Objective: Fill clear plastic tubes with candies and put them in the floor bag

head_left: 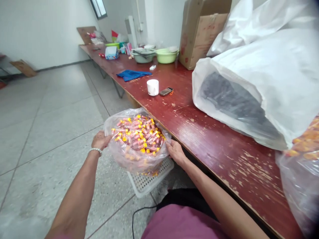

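Note:
A clear plastic bag (122, 157) stands open beside the table's edge, filled with small tubes (142, 132) that have yellow caps and pinkish contents. My left hand (101, 140), with a beaded bracelet at the wrist, is closed on the bag's left rim. On the opposite side, my right hand (175, 151) grips the bag's right rim, close to the table edge. Beneath the bag, a white perforated plastic basket (143, 187) shows in part. The bag's lower part overlaps the basket.
The long red table (189, 129) holds a white cup (153, 87), a phone (166, 92), a blue cloth (134, 75), basins (166, 56) and a cardboard box (205, 36). A large white sack (279, 73) lies at right. A black cable (139, 209) runs along the floor.

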`<control>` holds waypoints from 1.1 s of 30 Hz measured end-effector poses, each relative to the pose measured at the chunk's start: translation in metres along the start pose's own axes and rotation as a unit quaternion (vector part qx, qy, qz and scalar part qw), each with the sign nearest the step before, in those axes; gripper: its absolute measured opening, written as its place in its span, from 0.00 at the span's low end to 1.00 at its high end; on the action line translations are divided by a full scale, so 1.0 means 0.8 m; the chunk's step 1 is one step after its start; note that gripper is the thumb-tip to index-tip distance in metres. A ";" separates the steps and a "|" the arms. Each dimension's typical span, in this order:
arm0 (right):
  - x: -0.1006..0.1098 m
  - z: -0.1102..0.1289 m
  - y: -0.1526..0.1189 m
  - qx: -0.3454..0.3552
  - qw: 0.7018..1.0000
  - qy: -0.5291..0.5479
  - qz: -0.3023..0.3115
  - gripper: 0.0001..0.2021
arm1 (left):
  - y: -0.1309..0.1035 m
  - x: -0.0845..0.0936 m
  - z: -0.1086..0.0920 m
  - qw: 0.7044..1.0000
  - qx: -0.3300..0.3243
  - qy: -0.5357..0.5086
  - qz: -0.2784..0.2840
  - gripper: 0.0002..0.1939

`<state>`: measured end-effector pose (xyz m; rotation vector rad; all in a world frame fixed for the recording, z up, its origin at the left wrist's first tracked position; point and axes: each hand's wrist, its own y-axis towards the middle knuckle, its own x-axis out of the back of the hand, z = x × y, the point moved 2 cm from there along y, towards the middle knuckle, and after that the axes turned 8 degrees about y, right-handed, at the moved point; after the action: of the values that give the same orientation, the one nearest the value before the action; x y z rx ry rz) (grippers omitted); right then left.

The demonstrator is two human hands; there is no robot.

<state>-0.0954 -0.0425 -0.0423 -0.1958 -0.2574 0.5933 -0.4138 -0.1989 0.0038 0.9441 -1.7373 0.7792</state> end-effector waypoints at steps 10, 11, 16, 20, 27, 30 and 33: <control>0.025 0.024 -0.033 0.085 0.994 -0.046 0.045 0.20 | 0.001 0.052 0.028 0.991 0.039 -0.103 -0.079 0.11; 0.026 0.027 -0.033 0.096 0.992 -0.065 0.045 0.19 | 0.003 0.062 0.018 0.997 0.006 -0.016 -0.077 0.13; 0.017 0.031 -0.033 0.156 0.976 -0.147 0.046 0.16 | 0.035 0.072 -0.090 0.933 -0.189 0.287 -0.106 0.28; 0.010 0.018 -0.042 0.152 0.971 -0.183 0.026 0.16 | 0.079 0.018 -0.175 0.938 -0.242 0.243 -0.054 0.32; 0.005 0.005 -0.049 0.134 0.968 -0.210 0.029 0.14 | 0.102 -0.041 -0.170 0.977 -0.202 0.064 0.005 0.15; 0.003 0.000 -0.056 0.128 0.965 -0.222 0.052 0.14 | 0.089 -0.036 -0.150 0.981 -0.191 0.028 -0.014 0.17; 0.005 -0.003 -0.073 0.124 0.964 -0.223 0.075 0.13 | 0.079 -0.031 -0.133 0.986 -0.162 -0.008 -0.035 0.18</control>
<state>-0.0612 -0.0877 -0.0289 0.1661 -0.6037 0.8109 -0.4153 -0.0730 0.0099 0.7853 -1.7676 0.4252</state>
